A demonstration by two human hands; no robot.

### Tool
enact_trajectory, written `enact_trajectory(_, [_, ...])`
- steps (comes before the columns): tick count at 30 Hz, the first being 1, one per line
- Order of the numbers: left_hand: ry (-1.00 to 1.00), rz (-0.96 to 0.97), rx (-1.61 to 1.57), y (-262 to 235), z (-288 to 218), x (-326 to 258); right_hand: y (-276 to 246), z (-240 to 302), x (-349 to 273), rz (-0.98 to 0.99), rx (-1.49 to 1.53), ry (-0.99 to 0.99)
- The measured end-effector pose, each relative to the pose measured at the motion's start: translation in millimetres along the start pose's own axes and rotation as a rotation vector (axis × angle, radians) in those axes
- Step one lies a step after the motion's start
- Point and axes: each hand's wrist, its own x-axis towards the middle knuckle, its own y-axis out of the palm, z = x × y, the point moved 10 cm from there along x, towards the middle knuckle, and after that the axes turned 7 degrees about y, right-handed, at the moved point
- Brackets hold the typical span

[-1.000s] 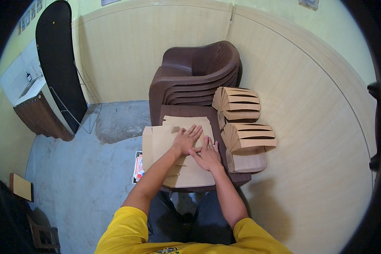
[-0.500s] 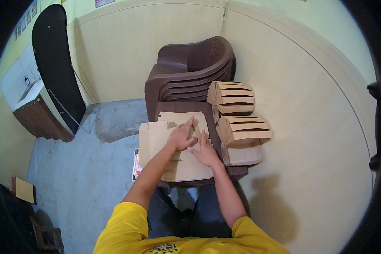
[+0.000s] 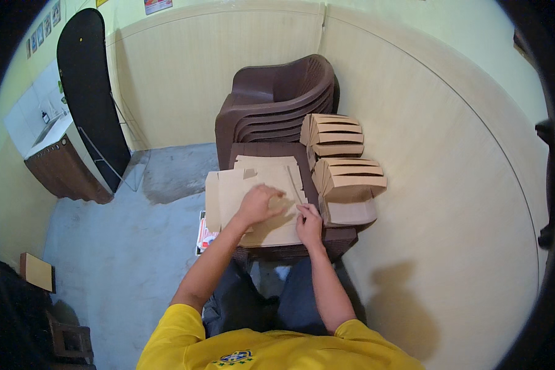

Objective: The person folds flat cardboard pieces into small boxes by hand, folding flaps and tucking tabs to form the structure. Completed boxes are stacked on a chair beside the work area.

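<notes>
Flat die-cut cardboard sheets (image 3: 228,192) lie overlapping on a brown plastic table or seat top (image 3: 270,150) in front of me. My left hand (image 3: 262,205) hovers over the middle of the top sheet, thumb and fingers curved and apart, holding nothing. At the sheet's right edge, my right hand (image 3: 309,223) has its thumb and fingertips pinched together on the cardboard near a narrow folded strip. What the fingertips grip is partly hidden by the hand.
Two stacks of folded cardboard boxes (image 3: 351,179) with fanned flaps stand at the right, by the wall. Behind are stacked brown plastic armchairs (image 3: 277,102). A tall black panel (image 3: 89,92) leans beside a sink counter (image 3: 55,132) at the left. A printed item (image 3: 205,234) protrudes below the sheets.
My left hand has drawn back from the sheet's far part, its fingers going from stretched to curved. My right hand has shifted slightly nearer and its fingers have closed at the right edge.
</notes>
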Motion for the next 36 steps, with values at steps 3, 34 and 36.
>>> enact_trajectory(3, [0.025, 0.086, 0.07, 10, -31, -37, 2, -19, 3, 0.043, 0.06, 0.125])
enact_trajectory(34, [-0.193, 0.048, 0.29, 25, -2, -10, 27, -2, 15, 0.221, -0.31, 0.197])
enact_trajectory(36, [-0.195, 0.066, 0.348, 23, 2, -5, 32, 4, 18, 0.228, -0.408, 0.219])
